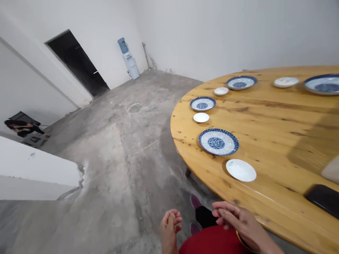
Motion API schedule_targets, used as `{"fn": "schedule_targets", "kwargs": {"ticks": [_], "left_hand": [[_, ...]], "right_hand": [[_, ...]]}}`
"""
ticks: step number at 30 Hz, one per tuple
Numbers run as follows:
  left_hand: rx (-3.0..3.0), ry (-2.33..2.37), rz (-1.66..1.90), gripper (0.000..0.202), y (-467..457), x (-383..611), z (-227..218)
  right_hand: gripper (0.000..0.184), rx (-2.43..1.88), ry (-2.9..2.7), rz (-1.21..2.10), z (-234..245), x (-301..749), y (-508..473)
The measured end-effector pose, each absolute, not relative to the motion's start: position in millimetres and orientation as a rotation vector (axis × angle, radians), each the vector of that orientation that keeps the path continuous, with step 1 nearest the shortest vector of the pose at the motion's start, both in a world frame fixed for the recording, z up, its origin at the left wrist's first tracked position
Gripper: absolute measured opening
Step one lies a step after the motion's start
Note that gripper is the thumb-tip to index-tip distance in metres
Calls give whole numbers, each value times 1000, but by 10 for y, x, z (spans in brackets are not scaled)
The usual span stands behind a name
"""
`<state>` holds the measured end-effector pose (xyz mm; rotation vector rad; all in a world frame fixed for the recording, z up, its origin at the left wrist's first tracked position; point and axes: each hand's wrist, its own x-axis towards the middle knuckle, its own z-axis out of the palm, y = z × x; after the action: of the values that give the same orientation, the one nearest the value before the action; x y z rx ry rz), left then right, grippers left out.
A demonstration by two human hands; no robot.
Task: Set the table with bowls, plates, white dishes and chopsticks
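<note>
My left hand (171, 227) is raised over the floor in front of my red clothing (212, 242). Its fingers are loosely bent and a little apart, with nothing visible in them. By the near edge of the round wooden table (272, 141) hovers my right hand (235, 220), fingers stretched out and slightly curved, also holding nothing. Nearest to it on the tabletop is a small white dish (241, 170). Just beyond that dish lies a blue-and-white plate (218, 141).
Along the table rim stand another white dish (201, 117), a patterned plate (202, 103) and several more. A black object (324, 199) lies at right. Across the concrete floor are a water dispenser (129, 60), a dark doorway (76, 63), a white pillar (39, 173) and a seated person (23, 127).
</note>
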<state>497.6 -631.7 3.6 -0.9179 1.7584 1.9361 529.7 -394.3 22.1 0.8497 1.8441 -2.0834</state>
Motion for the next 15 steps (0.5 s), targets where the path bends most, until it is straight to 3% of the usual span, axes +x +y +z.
{"fn": "schedule_targets", "kwargs": {"ticks": [7, 15], "left_hand": [[-636, 1964, 1727, 60, -6312, 4191, 49], [-439, 2076, 1536, 65, -6395, 2831, 96]], "right_hand": [[50, 708, 1717, -2081, -164, 4580, -4312], [52, 837, 1663, -2165, 56, 3241, -4282]]}}
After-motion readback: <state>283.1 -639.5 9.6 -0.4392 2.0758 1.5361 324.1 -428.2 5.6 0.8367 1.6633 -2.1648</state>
